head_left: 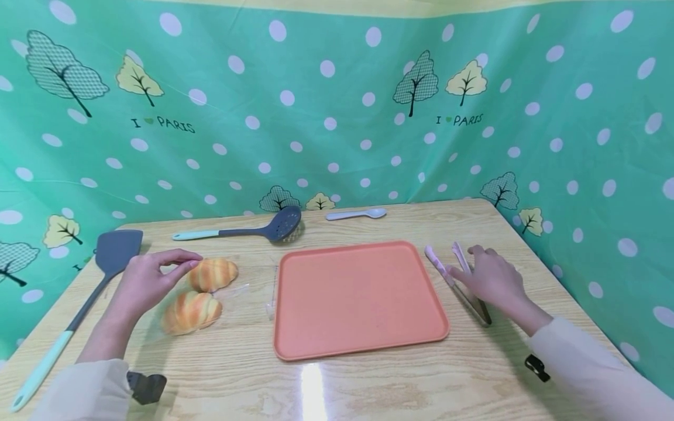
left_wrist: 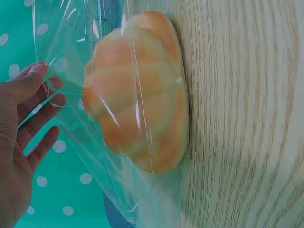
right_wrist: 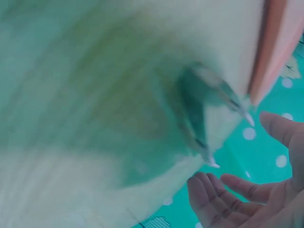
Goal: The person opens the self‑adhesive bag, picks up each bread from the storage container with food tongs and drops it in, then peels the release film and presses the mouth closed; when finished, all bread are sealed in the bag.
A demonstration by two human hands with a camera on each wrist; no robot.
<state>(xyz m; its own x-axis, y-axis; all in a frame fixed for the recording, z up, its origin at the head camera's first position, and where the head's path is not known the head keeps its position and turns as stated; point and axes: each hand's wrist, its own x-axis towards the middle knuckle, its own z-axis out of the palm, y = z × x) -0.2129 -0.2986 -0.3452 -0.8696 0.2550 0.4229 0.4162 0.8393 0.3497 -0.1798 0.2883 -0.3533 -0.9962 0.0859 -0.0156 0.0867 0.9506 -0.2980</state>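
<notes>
Bread [left_wrist: 137, 95] likely light, soft, squashable; I'd hold its probably slick bag [left_wrist: 114, 175] by the edge, where left hand [head_left: 150, 280] pinches film; right hand [head_left: 491, 277] spread near tongs [head_left: 437, 262]

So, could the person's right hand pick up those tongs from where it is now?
Most likely yes: the right hand hovers open close to the tongs, and nothing visible stands between them. The pink tray lies beside the tongs, not over them.
</notes>
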